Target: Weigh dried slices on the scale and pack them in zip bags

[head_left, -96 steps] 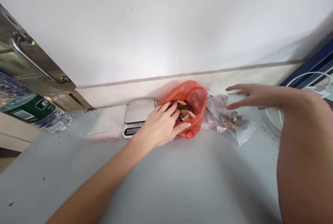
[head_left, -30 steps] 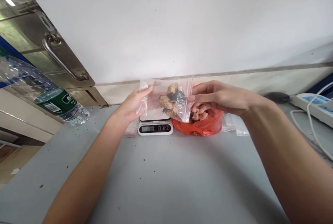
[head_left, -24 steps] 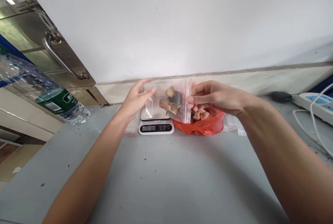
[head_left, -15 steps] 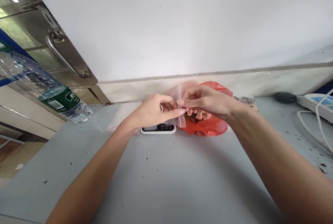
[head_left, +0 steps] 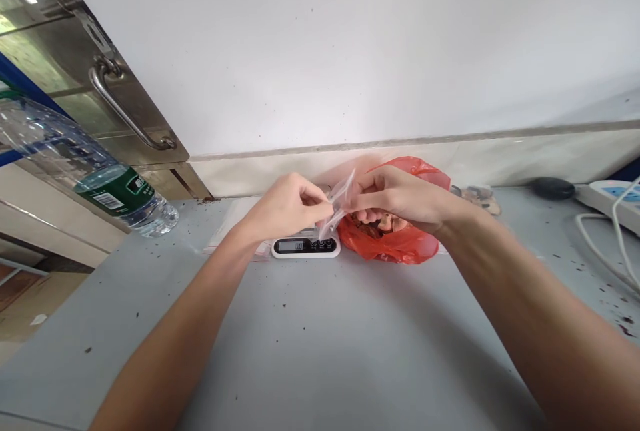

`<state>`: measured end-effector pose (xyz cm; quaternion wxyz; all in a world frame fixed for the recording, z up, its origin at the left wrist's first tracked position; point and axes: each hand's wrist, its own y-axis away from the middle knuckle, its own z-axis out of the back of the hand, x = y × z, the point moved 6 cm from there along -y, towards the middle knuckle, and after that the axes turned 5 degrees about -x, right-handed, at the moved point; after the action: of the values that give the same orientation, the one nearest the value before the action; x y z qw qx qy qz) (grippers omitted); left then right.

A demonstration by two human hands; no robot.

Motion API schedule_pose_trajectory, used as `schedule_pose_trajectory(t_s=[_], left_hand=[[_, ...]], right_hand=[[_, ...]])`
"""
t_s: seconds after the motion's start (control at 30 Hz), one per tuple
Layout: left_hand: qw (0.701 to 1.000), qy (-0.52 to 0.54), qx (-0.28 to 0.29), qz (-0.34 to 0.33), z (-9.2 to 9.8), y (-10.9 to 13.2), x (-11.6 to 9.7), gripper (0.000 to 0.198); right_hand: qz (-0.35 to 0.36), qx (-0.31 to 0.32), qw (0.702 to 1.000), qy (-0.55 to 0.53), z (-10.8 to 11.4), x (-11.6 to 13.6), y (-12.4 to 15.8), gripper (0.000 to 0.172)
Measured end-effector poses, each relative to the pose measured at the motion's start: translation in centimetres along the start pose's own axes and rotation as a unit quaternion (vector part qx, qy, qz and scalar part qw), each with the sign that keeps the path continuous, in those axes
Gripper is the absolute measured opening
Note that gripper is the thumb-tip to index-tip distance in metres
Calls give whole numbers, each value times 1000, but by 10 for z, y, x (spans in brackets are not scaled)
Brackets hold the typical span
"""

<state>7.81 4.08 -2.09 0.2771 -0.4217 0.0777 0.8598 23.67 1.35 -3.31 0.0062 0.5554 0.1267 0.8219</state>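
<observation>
Both hands meet just above the middle of the view, over the grey table (head_left: pixel 320 344). The left hand (head_left: pixel 283 207) comes in from seven o'clock and the right hand (head_left: pixel 395 196) from four o'clock; their fingertips nearly touch. Between them they hold a small clear zip bag (head_left: pixel 337 207), which is seen almost edge-on as a thin, crumpled strip of plastic. The left hand's thumb and fingers are pressed together on the bag's left edge, the other fingers curled into the palm. The right hand pinches the same strip from the other side, thumb against forefinger, its knuckles raised. Whether the bag holds anything cannot be told from this angle.

Directly beneath the bag, at six o'clock from it, stands a small white digital scale (head_left: pixel 306 245) with a lit display; the digits are too small to read. Just beside the scale at three o'clock, under the right hand, an orange-red plastic bag (head_left: pixel 400 247) lies open, with pale brown dried pieces (head_left: pixel 385 221) showing inside it. Another flat clear bag (head_left: pixel 230 231) lies on the table at nine o'clock from the scale.

At two o'clock from the red bag a small heap of dried pieces in clear plastic (head_left: pixel 480 196) rests near the wall. Far at nine o'clock lies a water bottle with a green label (head_left: pixel 95 174), in front of a steel door handle (head_left: pixel 125 111). At three o'clock a white power strip (head_left: pixel 607 196) and its cable sit at the table's edge. Dark crumbs speckle the tabletop.
</observation>
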Motion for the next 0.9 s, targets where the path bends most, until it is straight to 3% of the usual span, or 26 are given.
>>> schedule_pose_trajectory(t_s=[0.1,0.17,0.23,0.3,0.47,0.57,0.63,0.67,0.73,0.8,0.9], left_hand=[[992,-9,-126,17,19,-2,5,24],[984,-21,-176,16,24,-2,3,24],[982,-28,-184,-11,22,0,-4,24],[985,-14,-162,-48,14,3,-14,23],[985,-17,-112,-133,3,11,-28,22],[968,-17,-204,-147,16,7,-18,25],[944,18,-309,-115,30,4,-3,22],[938,50,-334,-83,34,2,7,18],[939,171,-297,0,31,-8,26,22],[929,299,-210,61,20,-15,35,24],[910,376,-143,100,10,-19,35,15]], right_hand=[[-3,-97,994,40,11,2,1,39],[75,-187,976,84,18,13,4,33],[161,-226,952,129,16,26,9,20],[191,-201,946,165,6,31,10,18],[133,-100,965,202,-5,20,8,15],[128,-60,973,181,1,14,9,45],[164,-64,975,138,8,17,12,65],[185,-69,974,112,11,20,14,75],[222,-80,969,72,18,26,17,92],[237,-89,965,63,25,28,19,101],[207,-100,967,106,41,24,20,95]])
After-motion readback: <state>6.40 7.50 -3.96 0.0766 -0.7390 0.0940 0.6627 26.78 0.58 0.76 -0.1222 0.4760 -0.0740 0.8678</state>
